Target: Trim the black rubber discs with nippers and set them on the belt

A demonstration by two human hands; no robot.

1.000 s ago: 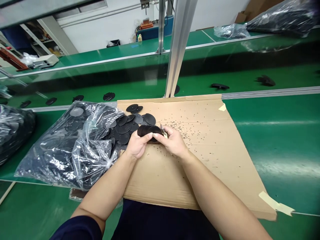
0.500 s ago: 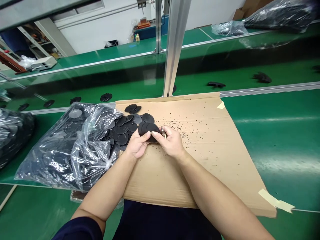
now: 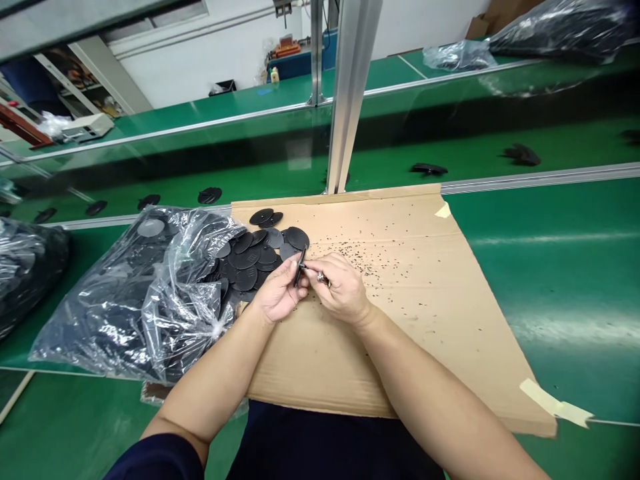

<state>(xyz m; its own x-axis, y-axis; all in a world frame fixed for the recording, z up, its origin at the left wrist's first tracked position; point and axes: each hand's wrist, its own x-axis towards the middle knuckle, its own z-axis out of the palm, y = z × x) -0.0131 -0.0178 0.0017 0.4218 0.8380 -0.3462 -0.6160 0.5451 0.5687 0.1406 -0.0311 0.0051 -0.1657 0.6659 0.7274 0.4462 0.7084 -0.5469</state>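
Observation:
In my left hand (image 3: 279, 293) a thin black disc (image 3: 299, 268) is pinched, turned nearly edge-on to me. I cannot tell whether it is one disc or a few stacked. My right hand (image 3: 343, 288) is closed round a small shiny metal tool (image 3: 323, 277), mostly hidden by the fingers, and its fingertips meet the disc's right face. Left of my hands lies a heap of loose black discs (image 3: 246, 259), spilling from the mouth of a clear plastic bag (image 3: 125, 293) of discs. Under both hands is a cardboard sheet (image 3: 320, 360), sprinkled with tiny black bits (image 3: 367, 260).
Beyond the cardboard runs a green conveyor belt (image 3: 280, 180) carrying spaced-out black pieces (image 3: 209, 195). A metal post (image 3: 350, 93) rises at the cardboard's far edge. Another filled bag (image 3: 30, 267) is at far left. Tape (image 3: 555, 403) marks the near right corner.
The black discs, fanned out and facing me before, are now turned edge-on in my left hand. My right hand's fingers have curled in closer. Pieces on the belt have shifted slightly left.

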